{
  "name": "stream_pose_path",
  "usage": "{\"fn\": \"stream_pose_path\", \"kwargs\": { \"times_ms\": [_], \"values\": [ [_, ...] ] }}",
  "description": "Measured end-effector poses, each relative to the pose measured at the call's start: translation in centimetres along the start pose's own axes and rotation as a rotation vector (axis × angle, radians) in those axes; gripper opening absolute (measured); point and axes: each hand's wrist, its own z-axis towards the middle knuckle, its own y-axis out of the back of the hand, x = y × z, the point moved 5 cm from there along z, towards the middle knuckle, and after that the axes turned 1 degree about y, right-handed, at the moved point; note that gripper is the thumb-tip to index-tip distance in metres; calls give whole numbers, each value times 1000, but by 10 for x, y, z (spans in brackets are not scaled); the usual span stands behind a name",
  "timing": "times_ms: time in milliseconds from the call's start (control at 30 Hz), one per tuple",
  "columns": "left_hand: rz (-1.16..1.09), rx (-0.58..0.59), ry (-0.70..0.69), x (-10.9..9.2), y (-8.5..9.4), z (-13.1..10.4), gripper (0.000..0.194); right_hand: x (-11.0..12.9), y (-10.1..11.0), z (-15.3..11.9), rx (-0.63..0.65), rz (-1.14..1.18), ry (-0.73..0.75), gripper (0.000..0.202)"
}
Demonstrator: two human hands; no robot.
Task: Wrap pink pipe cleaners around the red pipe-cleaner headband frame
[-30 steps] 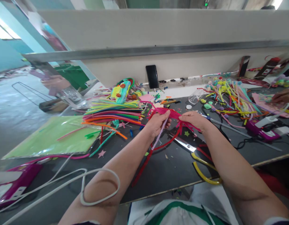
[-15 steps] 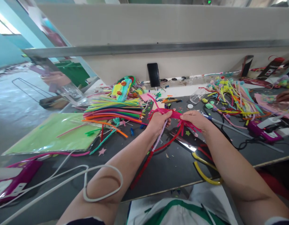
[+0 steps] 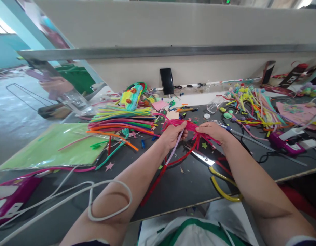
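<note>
Both hands grip a woven bundle of hot-pink pipe cleaners [image 3: 191, 125] above the dark table. My left hand [image 3: 173, 135] is closed on its left part, thumb on top. At its right end my right hand [image 3: 211, 131] pinches it, with loose pink ends sticking out below the fingers. A lilac pipe cleaner [image 3: 174, 150] hangs down past my left hand. Red pipe cleaners [image 3: 158, 186] run from under the bundle toward the table's front edge. Scissors with yellow handles [image 3: 220, 194] lie beneath my right forearm, blades pointing up-left.
A pile of coloured pipe cleaners [image 3: 124, 123] and a green sheet pack [image 3: 52, 147] lie left. A phone [image 3: 167, 81] leans on the partition. More pipe cleaners [image 3: 257, 106] and a purple power strip [image 3: 286, 143] are right. A white cable [image 3: 106, 182] loops over my left forearm.
The long pink pipe cleaner end above my left hand has swung down to the left. Both hands keep their grip. At the far right, another person's hand has left the view.
</note>
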Motion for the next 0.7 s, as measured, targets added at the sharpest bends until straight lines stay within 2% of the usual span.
{"fn": "stream_pose_path", "kwargs": {
  "times_ms": [100,167,333,433,567,633,700],
  "values": [
    [-29,89,88,4,-5,-2,26,2,-2,-2,7,37,7,30],
    [-19,102,118,4,-7,-5,23,3,-3,-3,33,65,15,31],
    [54,14,2,-3,-6,-7,24,0,-8,-4,117,162,5,33],
    [78,2,-19,-5,-6,-7,25,0,-9,-5,121,184,-4,33],
    [171,38,-5,-15,-4,-8,30,2,1,-2,-22,153,30,31],
    [285,70,-24,-30,-4,-15,35,2,8,0,-111,146,54,32],
    [490,91,-83,-52,-7,-28,36,3,14,1,-183,157,99,32]
  ]
}}
